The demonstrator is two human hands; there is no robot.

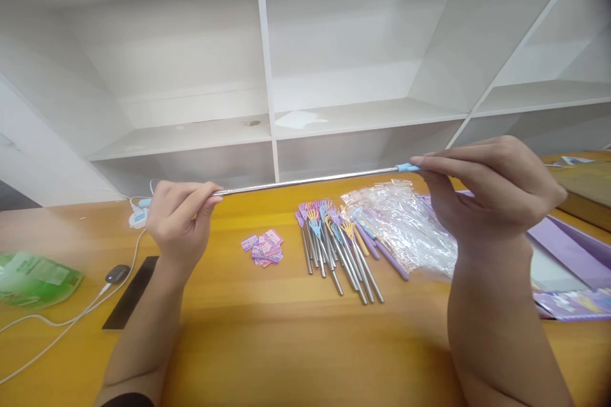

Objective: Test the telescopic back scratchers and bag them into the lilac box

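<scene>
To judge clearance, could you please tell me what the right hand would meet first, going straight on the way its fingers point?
Apart from the blue-ended metal rod it holds, the right hand would probably meet the left hand, which grips the rod farther along; depth is unclear.

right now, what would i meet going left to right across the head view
Green pouch, small black device, left hand, pink and purple cards, metal rods with coloured hand-shaped ends, clear plastic wrapping, right hand, brown cardboard.
</scene>
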